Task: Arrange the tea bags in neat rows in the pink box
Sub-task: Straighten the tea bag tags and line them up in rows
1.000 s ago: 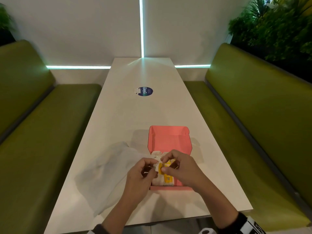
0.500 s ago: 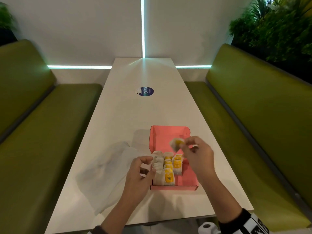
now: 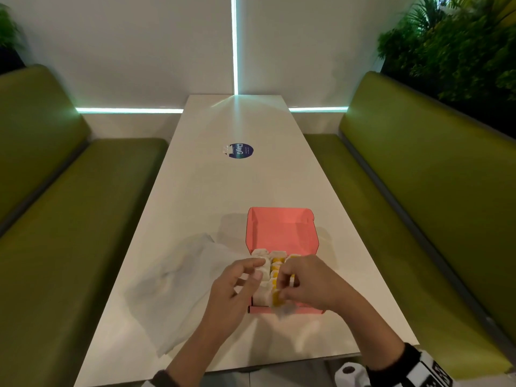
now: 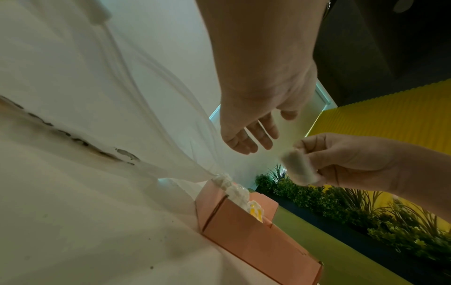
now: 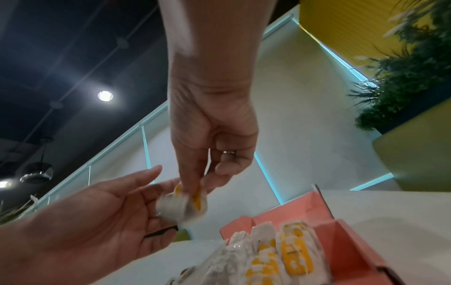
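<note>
The pink box (image 3: pixel 282 233) sits open near the table's front edge, with rows of white tea bags with yellow labels (image 5: pixel 280 248) filling its left part. My right hand (image 5: pixel 192 190) pinches one more tea bag (image 5: pixel 185 204) just above the box's front left part. My left hand (image 3: pixel 251 272) hovers beside it with fingers spread and palm open, holding nothing. In the left wrist view the held tea bag (image 4: pixel 299 167) hangs from my right hand above the box (image 4: pixel 244 231). The box's right side shows bare pink floor.
A crumpled clear plastic bag (image 3: pixel 178 280) lies on the white table (image 3: pixel 223 191) left of the box. A round blue sticker (image 3: pixel 240 150) is farther back. Green benches (image 3: pixel 69 219) flank both sides, with plants at the right.
My right hand lifted the tea bag up over the back of the box, then brought it down again to the front left, next to my left hand. The left hand's fingers have spread.
</note>
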Available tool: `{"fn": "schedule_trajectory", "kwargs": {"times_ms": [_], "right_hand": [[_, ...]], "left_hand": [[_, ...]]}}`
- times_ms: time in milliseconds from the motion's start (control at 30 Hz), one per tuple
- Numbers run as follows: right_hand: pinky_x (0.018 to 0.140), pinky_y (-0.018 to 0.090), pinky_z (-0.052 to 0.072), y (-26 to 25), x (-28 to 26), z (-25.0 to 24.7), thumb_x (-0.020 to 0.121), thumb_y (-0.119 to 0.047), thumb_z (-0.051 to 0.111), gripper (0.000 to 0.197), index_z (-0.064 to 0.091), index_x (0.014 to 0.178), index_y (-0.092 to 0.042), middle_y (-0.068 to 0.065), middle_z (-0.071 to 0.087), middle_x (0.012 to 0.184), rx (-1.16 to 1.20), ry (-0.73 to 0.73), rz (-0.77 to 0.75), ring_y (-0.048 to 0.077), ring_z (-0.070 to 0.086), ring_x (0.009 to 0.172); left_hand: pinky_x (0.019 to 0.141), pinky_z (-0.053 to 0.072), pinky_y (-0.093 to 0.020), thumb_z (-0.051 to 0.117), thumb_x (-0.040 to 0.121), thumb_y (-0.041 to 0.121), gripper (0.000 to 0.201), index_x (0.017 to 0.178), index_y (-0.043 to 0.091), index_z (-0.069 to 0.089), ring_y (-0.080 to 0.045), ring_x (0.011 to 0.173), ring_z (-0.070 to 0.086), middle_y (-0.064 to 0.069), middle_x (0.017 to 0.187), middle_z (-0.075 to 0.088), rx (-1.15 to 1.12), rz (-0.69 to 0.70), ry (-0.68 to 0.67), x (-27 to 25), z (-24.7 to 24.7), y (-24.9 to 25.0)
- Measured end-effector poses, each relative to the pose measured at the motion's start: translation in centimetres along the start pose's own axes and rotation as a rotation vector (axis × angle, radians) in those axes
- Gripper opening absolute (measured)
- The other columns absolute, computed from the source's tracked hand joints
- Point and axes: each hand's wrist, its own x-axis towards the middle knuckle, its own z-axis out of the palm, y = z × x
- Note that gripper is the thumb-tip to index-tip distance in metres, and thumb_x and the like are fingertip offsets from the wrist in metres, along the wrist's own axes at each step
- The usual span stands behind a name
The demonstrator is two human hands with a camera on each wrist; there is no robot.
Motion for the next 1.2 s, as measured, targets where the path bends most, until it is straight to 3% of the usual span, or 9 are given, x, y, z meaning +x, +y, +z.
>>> {"fn": "schedule_trajectory", "kwargs": {"times_ms": [133,267,367,533,800,933,1033,1133,1200], "right_hand": [[0.06,0.009,0.041,-0.3,-0.1,-0.2,0.078,-0.016,0.072,0.007,0.069,0.081,-0.011,-0.017,0.056,0.068,0.143,0.107,0.015,-0.007,0.052,0.06],[0.057,0.02,0.049,-0.6,-0.1,0.1,0.084,-0.01,0.065,0.01,0.062,0.084,-0.019,-0.007,0.063,0.075,0.387,0.282,0.078,0.006,0.056,0.049],[0.056,0.025,0.049,-0.5,0.1,0.2,0.085,-0.012,0.066,0.016,0.058,0.087,-0.026,-0.002,0.063,0.087,0.532,0.425,0.136,0.012,0.056,0.049],[0.064,0.012,0.044,0.0,-0.1,1.1,0.069,-0.027,0.081,0.024,0.061,0.082,-0.029,-0.012,0.056,0.103,0.396,0.302,0.096,0.002,0.053,0.068],[0.067,0.013,0.047,0.1,0.2,1.7,0.084,-0.016,0.067,0.006,0.071,0.083,-0.012,-0.01,0.056,0.103,0.313,0.281,0.104,0.003,0.055,0.066],[0.068,0.02,0.05,0.0,-0.2,1.0,0.085,-0.011,0.064,0.012,0.065,0.074,-0.016,-0.008,0.056,0.108,0.535,0.197,0.164,0.006,0.057,0.063],[0.064,0.017,0.048,-0.3,-0.8,0.6,0.088,-0.012,0.059,0.006,0.064,0.092,-0.013,-0.011,0.066,0.088,0.696,0.095,0.209,0.006,0.059,0.064],[0.068,0.013,0.046,0.1,-0.6,0.9,0.088,-0.018,0.059,0.015,0.072,0.083,-0.012,-0.016,0.065,0.096,0.516,0.16,0.215,-0.001,0.058,0.064],[0.064,0.008,0.039,0.4,-0.2,1.2,0.085,-0.02,0.062,0.019,0.076,0.076,-0.009,-0.019,0.059,0.107,0.291,0.201,0.199,-0.003,0.056,0.066]], "left_hand": [[0.087,0.047,-0.015,0.054,0.077,0.053,0.045,0.111,0.026,0.065,-0.003,0.102,0.063,0.012,0.107,0.069,-0.081,-0.042,-0.148,-0.1,-0.1,0.1],[0.069,0.049,-0.016,0.069,0.084,0.02,0.007,0.088,0.026,0.07,-0.005,0.074,0.065,0.009,0.082,0.072,0.052,0.001,-0.095,0.2,0.2,-0.1],[0.067,0.052,-0.025,0.064,0.086,0.01,0.012,0.083,0.019,0.071,-0.013,0.071,0.066,0.0,0.077,0.072,-0.025,-0.048,-0.016,0.3,0.3,0.1],[0.071,0.054,-0.031,0.062,0.087,0.01,0.011,0.086,0.016,0.071,-0.021,0.075,0.068,-0.004,0.077,0.073,-0.104,-0.102,-0.014,0.3,0.4,0.2],[0.067,0.048,-0.015,0.069,0.082,0.015,0.012,0.076,0.025,0.072,-0.005,0.075,0.064,0.004,0.081,0.07,0.043,-0.024,0.124,0.5,0.8,-0.1],[0.064,0.047,-0.016,0.073,0.079,0.014,0.025,0.078,0.039,0.069,-0.006,0.075,0.062,0.011,0.077,0.069,0.165,0.06,0.188,0.6,0.6,-0.9],[0.059,0.046,-0.011,0.074,0.078,0.009,0.024,0.079,0.033,0.071,-0.004,0.074,0.063,0.014,0.076,0.067,0.228,0.139,0.253,0.6,0.7,-1.1],[0.055,0.046,-0.008,0.076,0.074,0.002,0.02,0.083,0.019,0.074,-0.003,0.073,0.063,0.011,0.079,0.067,0.221,0.257,0.328,0.4,0.8,-1.1],[0.057,0.048,-0.009,0.076,0.074,0.007,0.018,0.082,0.023,0.074,-0.002,0.077,0.064,0.012,0.082,0.067,0.163,0.319,0.345,0.5,0.9,-0.9]]}}
